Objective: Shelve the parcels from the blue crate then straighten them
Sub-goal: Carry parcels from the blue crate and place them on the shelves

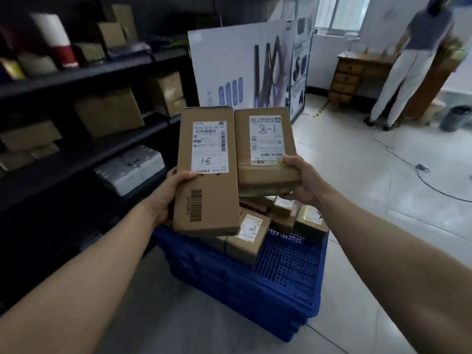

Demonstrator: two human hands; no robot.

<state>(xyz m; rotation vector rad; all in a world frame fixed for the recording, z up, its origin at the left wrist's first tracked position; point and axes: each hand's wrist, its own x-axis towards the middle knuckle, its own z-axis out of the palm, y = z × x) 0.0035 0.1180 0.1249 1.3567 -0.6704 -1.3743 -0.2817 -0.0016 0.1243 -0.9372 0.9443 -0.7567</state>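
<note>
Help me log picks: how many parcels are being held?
2: long parcel in left hand, shorter parcel in right hand. A third behind either could be hidden.

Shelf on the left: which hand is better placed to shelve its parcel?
Left, probably: the left hand holds its long parcel nearest the shelf; the right hand, holding the shorter parcel, is farther.

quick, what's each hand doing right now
Left hand: holding the long box.
Right hand: holding the short box.
</note>
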